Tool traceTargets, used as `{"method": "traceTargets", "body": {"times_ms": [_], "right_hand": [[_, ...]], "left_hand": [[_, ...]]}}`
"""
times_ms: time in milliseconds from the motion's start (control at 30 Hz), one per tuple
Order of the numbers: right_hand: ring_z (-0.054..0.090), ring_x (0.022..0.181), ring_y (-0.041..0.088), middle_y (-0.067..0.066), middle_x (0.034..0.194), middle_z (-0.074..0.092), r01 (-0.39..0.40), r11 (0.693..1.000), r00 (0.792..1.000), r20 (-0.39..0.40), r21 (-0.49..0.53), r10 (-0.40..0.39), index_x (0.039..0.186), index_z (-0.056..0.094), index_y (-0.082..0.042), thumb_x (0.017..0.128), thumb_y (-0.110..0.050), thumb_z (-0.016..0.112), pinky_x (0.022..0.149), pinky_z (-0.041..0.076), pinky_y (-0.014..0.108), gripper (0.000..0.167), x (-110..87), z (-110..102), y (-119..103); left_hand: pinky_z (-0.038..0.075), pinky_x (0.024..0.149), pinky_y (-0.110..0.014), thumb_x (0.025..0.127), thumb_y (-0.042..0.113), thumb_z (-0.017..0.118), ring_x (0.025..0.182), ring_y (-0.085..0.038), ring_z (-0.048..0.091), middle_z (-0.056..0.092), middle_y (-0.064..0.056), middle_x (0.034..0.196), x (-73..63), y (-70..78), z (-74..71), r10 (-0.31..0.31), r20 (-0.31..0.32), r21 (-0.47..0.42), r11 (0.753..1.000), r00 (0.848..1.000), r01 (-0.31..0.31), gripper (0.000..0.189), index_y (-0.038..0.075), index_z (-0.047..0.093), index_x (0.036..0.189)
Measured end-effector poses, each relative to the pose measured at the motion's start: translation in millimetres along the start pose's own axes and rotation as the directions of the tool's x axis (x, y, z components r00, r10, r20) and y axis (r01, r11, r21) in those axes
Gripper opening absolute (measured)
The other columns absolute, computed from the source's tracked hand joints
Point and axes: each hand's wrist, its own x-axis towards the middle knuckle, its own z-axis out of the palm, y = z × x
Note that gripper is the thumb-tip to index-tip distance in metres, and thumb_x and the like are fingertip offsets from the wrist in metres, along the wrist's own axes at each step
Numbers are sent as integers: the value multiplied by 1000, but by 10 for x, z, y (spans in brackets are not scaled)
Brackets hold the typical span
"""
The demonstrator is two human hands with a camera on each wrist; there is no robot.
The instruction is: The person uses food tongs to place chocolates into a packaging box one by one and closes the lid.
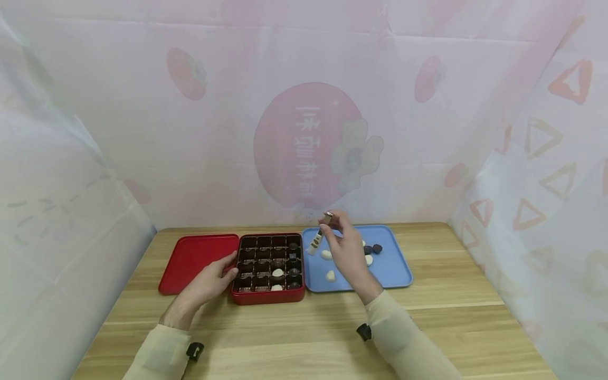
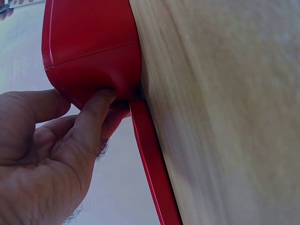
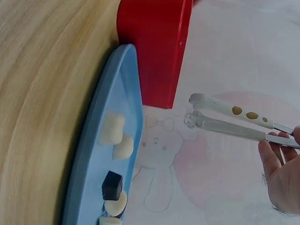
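Observation:
My left hand (image 1: 211, 279) rests its fingertips against the left wall of a red box (image 1: 268, 298), with its fingers and thumb relaxed. The box has a dark divided insert; dark chocolates (image 1: 294, 272) line its right column, and white chocolates (image 1: 277, 273) sit in the front of the column beside it. Over the blue tray's left edge, my right hand (image 1: 349, 253) pinches a pair of tongs (image 3: 225, 107) by their metal end. The tongs' pale paw-shaped tips stand slightly apart, with nothing between them, pointing down toward the box.
On the blue tray (image 1: 396, 272), right of the box, lie several white chocolates (image 1: 330, 275) and dark chocolates (image 1: 377, 248). A flat red lid (image 1: 195, 258) lies left of the box. A printed cloth wall (image 1: 228, 200) stands behind the wooden table (image 1: 285, 343).

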Motion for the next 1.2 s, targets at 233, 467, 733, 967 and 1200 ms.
{"method": "traceTargets", "body": {"times_ms": [233,467,733,967,1200], "right_hand": [[79,137,41,20,143,81,-32,998,999,2,-59,32,149,66,-8,120,-20,69,112,70,50,32,43,-49,180],[80,135,44,21,139,81,-50,995,999,9,-87,51,146,67,-6,119,-14,69,112,71,52,28,91,-66,372],[79,135,44,22,140,80,-87,986,995,28,-146,92,147,67,-7,120,-15,68,112,70,54,29,124,-73,537],[78,138,42,20,141,80,-134,980,988,63,-150,144,148,68,-7,120,-16,69,115,69,54,30,139,-56,597],[78,138,42,21,139,81,-179,965,977,82,-191,197,140,71,-4,115,-12,76,116,69,56,26,144,-42,587]], "left_hand": [[43,137,-74,122,14,61,169,-58,45,43,-37,181,10,-24,6,-2,0,-2,1000,1000,2,65,-14,38,176],[43,137,-74,122,14,61,169,-58,45,43,-37,182,8,-19,10,-10,3,-14,1000,1000,11,65,-14,37,176],[41,138,-75,122,13,62,170,-58,42,43,-37,181,-1,2,4,-13,0,-22,1000,1000,13,65,-14,37,176],[41,138,-75,122,14,61,171,-58,42,43,-37,182,5,-12,4,-10,-1,-13,1000,1000,10,65,-13,37,176],[41,138,-75,122,14,61,171,-58,42,43,-37,182,6,-15,7,-12,2,-14,1000,1000,12,65,-13,37,177]]}}
